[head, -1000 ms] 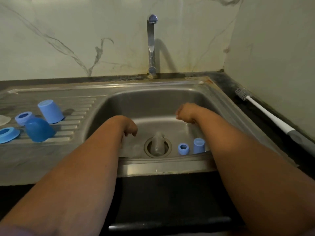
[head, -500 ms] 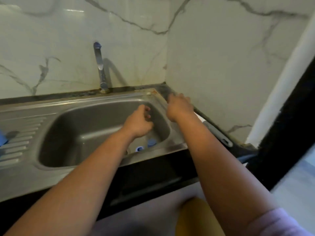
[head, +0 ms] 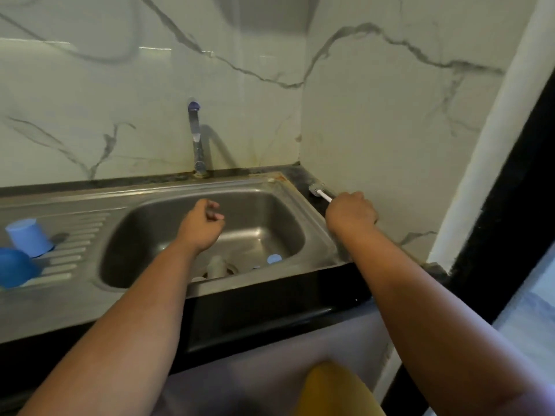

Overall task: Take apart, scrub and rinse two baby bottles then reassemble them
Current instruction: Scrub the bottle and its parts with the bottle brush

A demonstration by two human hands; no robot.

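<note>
My right hand (head: 351, 214) grips the white handle of the bottle brush (head: 320, 193), which lies on the dark counter right of the steel sink (head: 315, 235); its bristle head points toward the back wall. My left hand (head: 204, 223) hovers over the basin with curled fingers and nothing in it. A clear bottle (head: 217, 265) lies on the drain, partly hidden by my left forearm. A small blue bottle part (head: 274, 258) rests on the basin floor beside it. On the drainboard at left stand a light blue cap (head: 28, 237) and a darker blue dome cap (head: 15, 271).
The tap (head: 196, 139) rises behind the basin against the marble wall. A side wall closes in right behind the brush. A black frame (head: 495, 235) stands at far right. Something yellow (head: 333, 391) shows below the counter edge.
My right hand moved out of the basin to the right counter and closed on the brush handle. My left hand rose above the basin. The camera swung right, then partly back.
</note>
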